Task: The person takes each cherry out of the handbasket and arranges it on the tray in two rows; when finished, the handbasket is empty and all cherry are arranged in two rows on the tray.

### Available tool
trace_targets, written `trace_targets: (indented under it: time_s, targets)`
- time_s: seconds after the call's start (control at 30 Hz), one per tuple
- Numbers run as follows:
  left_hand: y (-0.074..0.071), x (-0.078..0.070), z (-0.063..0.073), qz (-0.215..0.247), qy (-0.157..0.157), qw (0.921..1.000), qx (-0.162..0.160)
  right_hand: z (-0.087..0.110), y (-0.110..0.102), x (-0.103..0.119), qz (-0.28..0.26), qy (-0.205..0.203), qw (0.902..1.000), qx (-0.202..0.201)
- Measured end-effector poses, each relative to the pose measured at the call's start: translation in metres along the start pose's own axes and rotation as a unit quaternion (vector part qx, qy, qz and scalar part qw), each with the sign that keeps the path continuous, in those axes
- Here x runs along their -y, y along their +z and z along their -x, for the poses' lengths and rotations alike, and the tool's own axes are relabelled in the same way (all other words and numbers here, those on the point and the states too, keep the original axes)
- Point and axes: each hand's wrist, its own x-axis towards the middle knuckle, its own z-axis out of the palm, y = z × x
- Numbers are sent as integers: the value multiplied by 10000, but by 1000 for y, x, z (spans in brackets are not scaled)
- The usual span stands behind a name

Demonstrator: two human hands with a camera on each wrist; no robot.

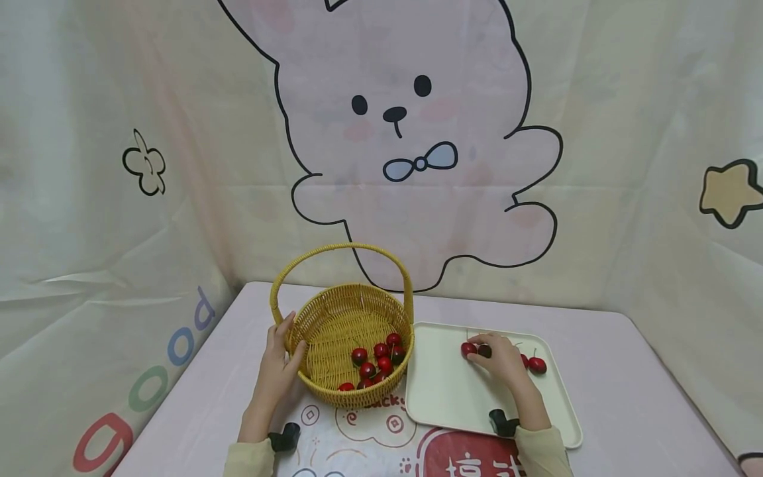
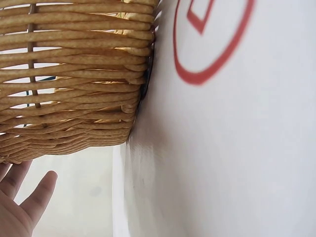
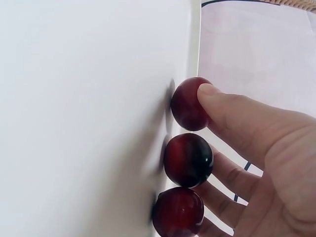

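A yellow woven basket [image 1: 334,331] with a tall arched handle stands left of centre, with several red cherries [image 1: 367,370] gathered in its right front part. My left hand [image 1: 277,364] grips its left rim, thumb over the rim and fingers along the outside; the left wrist view shows fingertips at the wicker [image 2: 74,98]. Over the white tray [image 1: 444,391], my right hand [image 1: 501,361] pinches a red cherry [image 3: 190,103], thumb on its near side. A darker cherry [image 3: 188,160] and another red cherry [image 3: 178,212] sit in a row beside it, near my other fingers.
More cherries [image 1: 538,365] lie on the tray's right side, beyond my right hand. The tray's left edge is close against the basket. A printed mat [image 1: 381,457] lies in front, and a curtain with a cartoon bear [image 1: 405,218] hangs behind the table [image 1: 614,384].
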Motion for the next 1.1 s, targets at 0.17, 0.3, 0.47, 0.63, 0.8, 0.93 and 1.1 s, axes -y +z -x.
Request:
trace_targets:
  time_s: [0.17, 0.3, 0.47, 0.63, 0.8, 0.93, 1.1]
  targets:
    - [-1, -1, 0, 34, 6, 10000, 0, 0, 0, 0, 19, 46, 10000, 9]
    - [-1, -1, 1, 24, 3, 10000, -6, -1, 0, -1, 40, 58, 10000, -20]
    - [-2, -2, 0, 16, 17, 10000, -25, -2, 0, -1, 36, 53, 10000, -22]
    - [-2, -2, 0, 5, 30, 10000, -30, -1, -2, -1, 25, 102, 9999, 38]
    - [-1, -1, 0, -14, 65, 10000, -23, -1, -4, 1, 52, 47, 10000, 38]
    - [-1, -2, -1, -3, 22, 10000, -11, -1, -5, 1, 34, -11, 10000, 19]
    - [0, -3, -1, 26, -38, 10000, 1, 0, -8, 3, -51, -101, 9999, -61]
